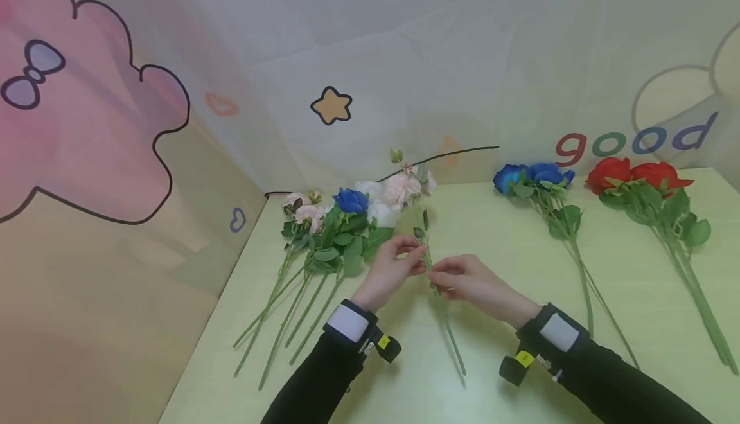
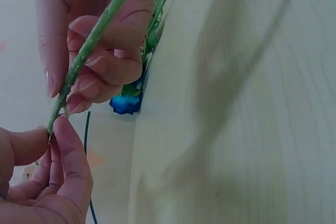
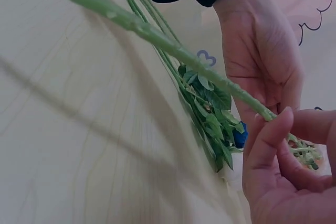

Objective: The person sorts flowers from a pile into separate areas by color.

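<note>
Meanwhile both hands, left hand (image 1: pixel 390 268) and right hand (image 1: pixel 465 282), pinch one flower stem (image 1: pixel 448 327) before a backdrop (image 1: pixel 636 139) reading "good".

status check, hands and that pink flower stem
Left hand and right hand both pinch the pink flower stem, lifted off the table. Nothing in the way.
</note>
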